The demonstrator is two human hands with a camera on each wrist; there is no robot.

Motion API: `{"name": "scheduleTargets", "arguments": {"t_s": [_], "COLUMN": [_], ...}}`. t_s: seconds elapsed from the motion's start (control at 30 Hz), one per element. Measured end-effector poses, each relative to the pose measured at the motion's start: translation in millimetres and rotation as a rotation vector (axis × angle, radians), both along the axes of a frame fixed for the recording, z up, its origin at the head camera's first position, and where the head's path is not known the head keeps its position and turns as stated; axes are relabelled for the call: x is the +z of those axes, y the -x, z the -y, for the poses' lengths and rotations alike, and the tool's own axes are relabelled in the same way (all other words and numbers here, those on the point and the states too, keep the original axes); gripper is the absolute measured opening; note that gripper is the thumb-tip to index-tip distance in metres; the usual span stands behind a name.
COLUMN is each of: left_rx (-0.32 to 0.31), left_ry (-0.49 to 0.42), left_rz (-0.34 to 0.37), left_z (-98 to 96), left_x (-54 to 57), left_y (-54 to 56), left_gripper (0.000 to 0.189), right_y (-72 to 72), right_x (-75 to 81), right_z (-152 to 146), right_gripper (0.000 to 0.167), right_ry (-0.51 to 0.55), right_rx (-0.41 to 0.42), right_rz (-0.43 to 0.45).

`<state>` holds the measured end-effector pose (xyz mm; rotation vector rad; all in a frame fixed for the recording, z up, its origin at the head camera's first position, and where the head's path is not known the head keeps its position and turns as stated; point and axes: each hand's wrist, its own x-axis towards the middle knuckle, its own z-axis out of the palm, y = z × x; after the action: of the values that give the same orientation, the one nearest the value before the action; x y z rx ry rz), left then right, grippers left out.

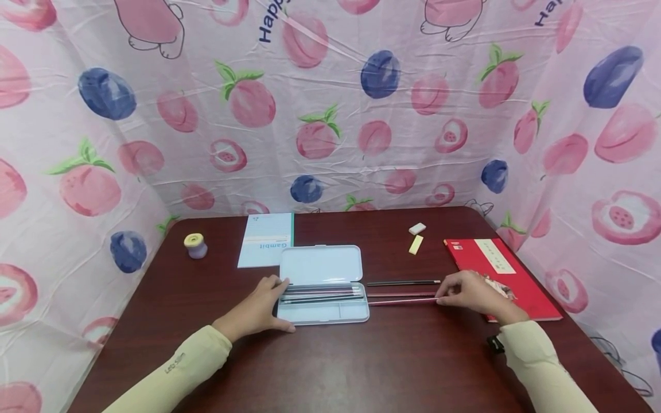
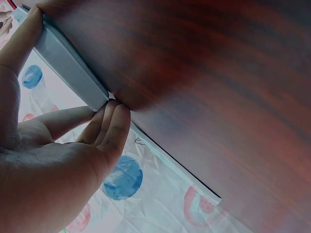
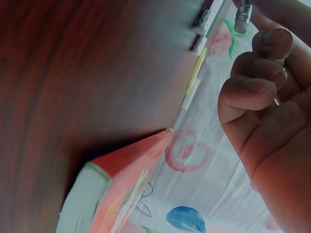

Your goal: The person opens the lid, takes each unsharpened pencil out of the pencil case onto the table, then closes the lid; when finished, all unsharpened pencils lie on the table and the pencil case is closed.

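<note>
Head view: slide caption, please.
Left hand holds an open pencil case; right hand pinches one of three pencils beside it.

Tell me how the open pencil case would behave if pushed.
The pencil case would likely slide rather than tip, lying low and wide. Its flat, smooth lid is probably stiff. The slim pencils inside may shift.

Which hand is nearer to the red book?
Right. The right hand is at the left side of the red book; the left hand is farther off, touching the open pencil case.
</note>
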<state>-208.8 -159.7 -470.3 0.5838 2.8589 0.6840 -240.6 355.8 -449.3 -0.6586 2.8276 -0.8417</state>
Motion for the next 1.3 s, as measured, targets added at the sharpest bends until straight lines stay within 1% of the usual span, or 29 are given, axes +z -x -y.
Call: {"name": "scheduleTargets", "arguments": {"t_s": [0.3,0.6,0.73,0.9,1.03,1.17,1.23,1.3], "left_rx": [0.002,0.001,0.002,0.003,-0.006,-0.015,-0.014,-0.014], "left_ry": [-0.004,-0.008,-0.008,-0.004,-0.01,-0.011,-0.014,-0.016], "left_rz": [0.0,-0.002,-0.002,0.001,-0.005,-0.015,-0.015,-0.011], "left_z": [-0.2,-0.2,-0.3,-0.9,-0.8,-0.2,0.0,0.1], "left_x": [0.1,1.9,1.3,-0.5,-0.5,0.8,2.1,3.0], "left_y": [-0.4,-0.8,-0.5,-0.1,-0.5,-0.8,-1.4,-1.7], "left_gripper": [0.114,0.114,0.114,0.114,0.114,0.113,0.113,0.113], "right_y": [-4.5,-8.7,-8.9,-9.8,-10.3,-10.2,-10.3,-9.1], "right_x": [-5.7,-2.9,-3.0,-3.6,-0.5,7.8,11.8,13.6], "right_z": [8.0,17.3,18.6,19.4,27.0,47.5,60.7,74.1], "right_gripper": [0.006,0.012,0.015,0.018,0.015,0.011,0.009,0.007], "right_ry": [-0.116,-0.234,-0.258,-0.23,-0.172,-0.081,-0.035,-0.012], "right_rx": [-0.011,-0.047,-0.07,-0.066,-0.023,0.028,0.034,0.038], "right_rz": [-0.036,-0.073,-0.068,-0.079,-0.147,-0.218,-0.23,-0.242]}}
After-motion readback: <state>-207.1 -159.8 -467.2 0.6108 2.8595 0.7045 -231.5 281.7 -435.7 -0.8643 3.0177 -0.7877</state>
